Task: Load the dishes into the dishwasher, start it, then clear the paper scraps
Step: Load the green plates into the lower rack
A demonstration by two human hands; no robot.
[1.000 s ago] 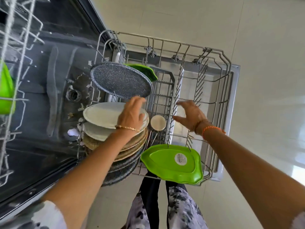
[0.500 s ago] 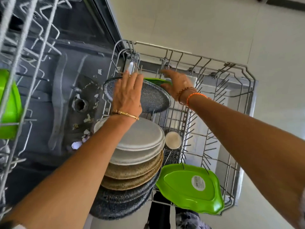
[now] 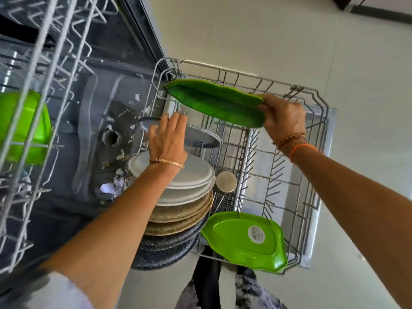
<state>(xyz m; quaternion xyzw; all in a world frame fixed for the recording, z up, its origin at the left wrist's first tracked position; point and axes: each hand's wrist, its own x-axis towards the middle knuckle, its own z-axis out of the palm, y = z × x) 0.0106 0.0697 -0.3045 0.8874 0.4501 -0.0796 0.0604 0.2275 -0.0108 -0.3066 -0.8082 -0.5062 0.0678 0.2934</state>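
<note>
The right hand [image 3: 283, 118] pinches one tip of the leaf-shaped green platter [image 3: 215, 103], held above the far end of the lower rack [image 3: 316, 134]; it looks light, stiff and probably slick plastic, so a long lever from one tip — better gripped nearer its middle. The left hand [image 3: 168, 138] lies flat, fingers straight, on the tilted speckled grey plate [image 3: 200, 137] near the rack's far left corner. Counted in the rack: two green platters including a second [image 3: 245, 240] at the near edge, roughly seven stacked plates [image 3: 185, 197] — some edges hidden.
</note>
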